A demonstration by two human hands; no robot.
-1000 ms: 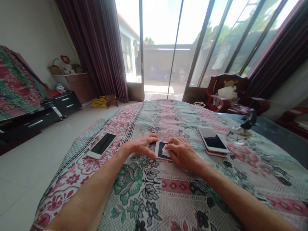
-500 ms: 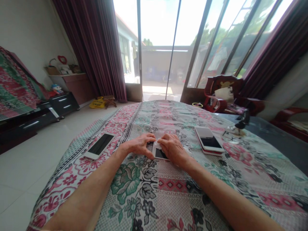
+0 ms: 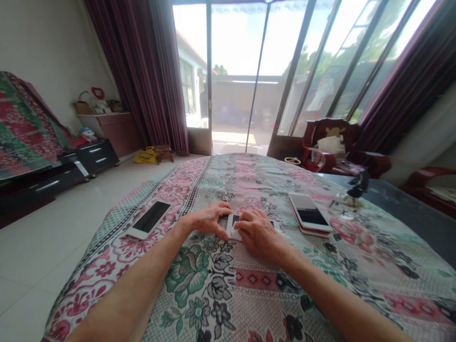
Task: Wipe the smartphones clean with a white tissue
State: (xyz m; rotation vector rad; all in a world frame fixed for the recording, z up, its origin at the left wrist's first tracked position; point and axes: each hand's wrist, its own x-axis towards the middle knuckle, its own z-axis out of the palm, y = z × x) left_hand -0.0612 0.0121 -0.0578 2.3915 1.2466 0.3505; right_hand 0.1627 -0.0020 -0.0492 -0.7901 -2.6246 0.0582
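Note:
On the patterned tablecloth in front of me lies a white smartphone [image 3: 230,221], its dark screen facing up and much of it covered by my right hand. My left hand [image 3: 209,219] steadies the phone's left end, thumb at the near corner and fingers at the far one. A small white wipe [image 3: 235,232] is pinched under the fingers of my right hand [image 3: 259,233] and pressed on the screen near that left end. Another white smartphone [image 3: 151,219] lies face up to the left. Stacked devices with a white-framed one [image 3: 309,213] on top lie to the right.
A black bird-like figure on a clear base [image 3: 351,194] stands right of the stack. The floral tablecloth [image 3: 199,294] covers the table. Beyond it are glass doors [image 3: 245,109], a red wooden chair [image 3: 331,142] and a yellow bag [image 3: 146,155] on the floor.
My right hand has slid the wipe from the far side of the phone's left end to its near side. My left hand keeps its place. The view has tipped slightly upward.

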